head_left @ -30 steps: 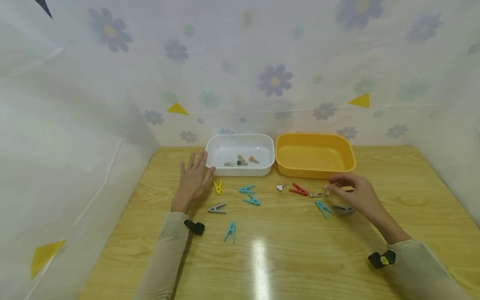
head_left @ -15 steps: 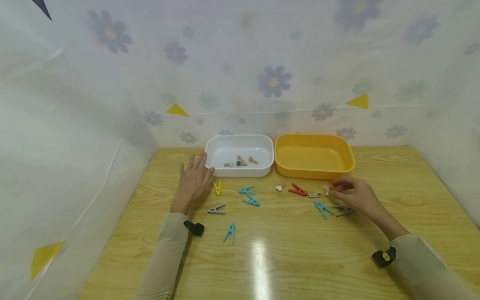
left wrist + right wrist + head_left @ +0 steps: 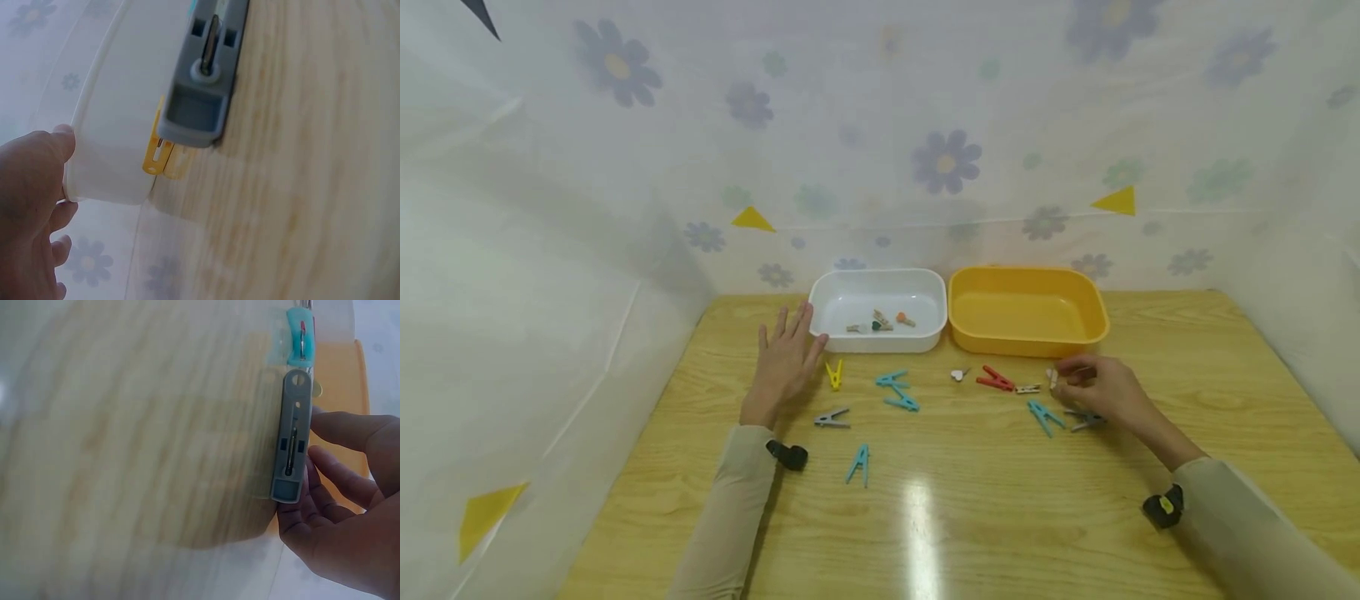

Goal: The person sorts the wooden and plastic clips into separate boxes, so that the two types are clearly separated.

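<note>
Pegs are lying all over the tabletop [image 3: 970,517], and a few small ones are already sitting in the white tub [image 3: 880,287]. The yellow tub [image 3: 1028,283] is holding nothing yet.

The right hand [image 3: 1101,392] is curling its fingers [image 3: 1071,372] around a tiny pale peg [image 3: 1053,379], pinching it just in front of the yellow tub. A grey peg [image 3: 1086,421] is lying right under those fingers, a blue peg [image 3: 1043,415] is just beside them, and a small wooden peg [image 3: 1028,388] and a red peg [image 3: 995,380] are a little further off.

The left hand [image 3: 786,362] is resting flat, fingers straight and spread, holding nothing. Its fingertips are nearly touching the white tub, and a yellow peg [image 3: 834,373] is lying just beside them.

Only a little looks done. Most pegs are still waiting outside the tubs.
</note>
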`<state>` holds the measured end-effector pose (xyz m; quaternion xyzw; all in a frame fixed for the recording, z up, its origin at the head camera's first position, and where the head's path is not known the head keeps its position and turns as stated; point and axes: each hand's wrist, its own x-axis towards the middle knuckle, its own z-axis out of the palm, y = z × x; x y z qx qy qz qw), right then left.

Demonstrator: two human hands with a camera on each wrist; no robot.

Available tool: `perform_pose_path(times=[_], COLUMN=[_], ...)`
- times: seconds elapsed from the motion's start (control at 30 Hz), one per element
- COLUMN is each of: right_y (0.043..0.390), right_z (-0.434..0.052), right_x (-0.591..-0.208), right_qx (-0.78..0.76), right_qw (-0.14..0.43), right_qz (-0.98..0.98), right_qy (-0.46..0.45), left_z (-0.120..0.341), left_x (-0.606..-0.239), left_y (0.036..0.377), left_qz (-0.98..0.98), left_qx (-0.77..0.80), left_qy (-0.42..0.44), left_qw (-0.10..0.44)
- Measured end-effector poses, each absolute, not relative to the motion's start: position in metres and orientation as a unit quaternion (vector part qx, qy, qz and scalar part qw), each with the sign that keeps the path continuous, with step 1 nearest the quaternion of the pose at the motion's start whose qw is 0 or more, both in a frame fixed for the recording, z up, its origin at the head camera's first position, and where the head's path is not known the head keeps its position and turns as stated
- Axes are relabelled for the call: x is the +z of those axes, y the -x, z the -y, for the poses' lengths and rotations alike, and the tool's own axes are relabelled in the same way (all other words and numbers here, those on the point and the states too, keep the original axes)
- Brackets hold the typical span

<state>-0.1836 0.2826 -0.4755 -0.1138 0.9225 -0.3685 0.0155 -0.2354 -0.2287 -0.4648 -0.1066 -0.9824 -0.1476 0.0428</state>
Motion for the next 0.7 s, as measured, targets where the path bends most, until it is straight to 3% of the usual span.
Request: perform_pose_path(times=[0.7], right_y=[0.1813], right_z=[-0.2829], right_x=[-0.473], right_qx=[-0.379], right_qw=[0.031], right_qz=[-0.917], right_qy=[0.119], left_z=[0.2289], left_x=[-0.4635], left_y=[0.2343], left_qz=[0.982], left_qx=[-0.15], left_qy=[0.106], left_qw=[0.035])
